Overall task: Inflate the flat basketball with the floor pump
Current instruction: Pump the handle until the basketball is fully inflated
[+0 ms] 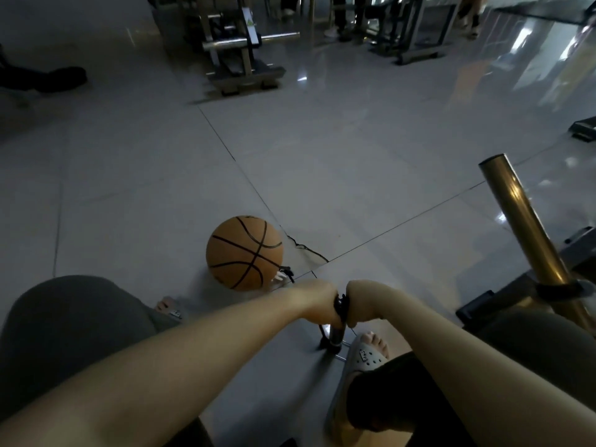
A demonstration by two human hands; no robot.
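Observation:
An orange basketball point(244, 252) with black seams lies on the grey tiled floor, a little ahead of my hands. The floor pump point(335, 338) stands upright between my feet, its dark handle low over the metal barrel. My left hand point(317, 300) grips the left half of the handle and my right hand point(359, 300) grips the right half, knuckles nearly touching. A thin black hose point(290, 276) runs from the pump toward the ball's lower right side, where a small pale fitting sits. My right foot in a pale clog point(366, 354) rests beside the pump's base.
A brass-coloured tube point(522, 221) on a dark frame slants up at my right. Gym machines point(238, 50) and people's legs stand at the far side of the floor. A dark shoe point(61, 79) lies far left. A cracked tile joint point(306, 250) runs just right of the ball.

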